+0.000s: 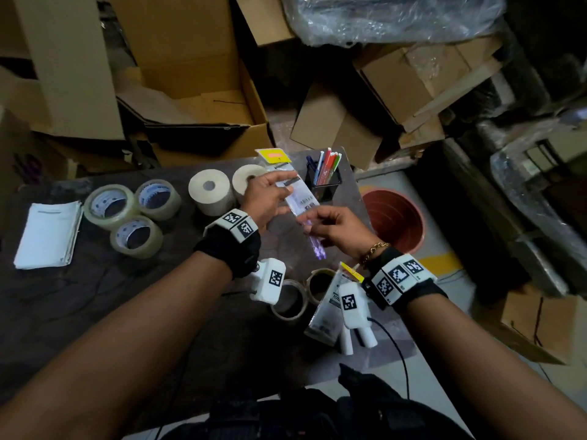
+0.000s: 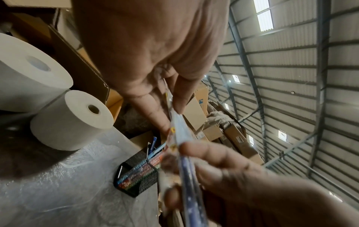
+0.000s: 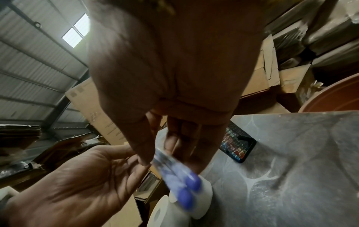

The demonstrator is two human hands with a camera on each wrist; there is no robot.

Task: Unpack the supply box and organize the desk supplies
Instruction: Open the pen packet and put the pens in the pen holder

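Our left hand point(image 1: 266, 198) pinches the upper part of a clear blister pack of pens point(image 1: 293, 190), thumb on one face and fingers on the other, while our right hand point(image 1: 333, 228) pinches its lower end, where purple pen tips point(image 1: 317, 249) stick out of the wrap. We hold the pack in the air above the far right part of the desk point(image 1: 95, 296), tilted, its yellow header card point(image 1: 273, 155) pointing at the far edge. Just beside it, at the far right corner, stands a black mesh pen holder point(image 1: 328, 182) with coloured pens upright in it. Two white paper rolls point(image 1: 209, 192) stand near the far edge, left of our hands; three clear tape rolls point(image 1: 133, 214) lie further left, and a stack of white paper point(image 1: 47, 235) sits by the left edge. Two brown tape rolls point(image 1: 290, 300) and another packaged item point(image 1: 324, 315) lie near the right edge, under our right wrist. An open cardboard box point(image 1: 203, 87) stands beyond the far edge.
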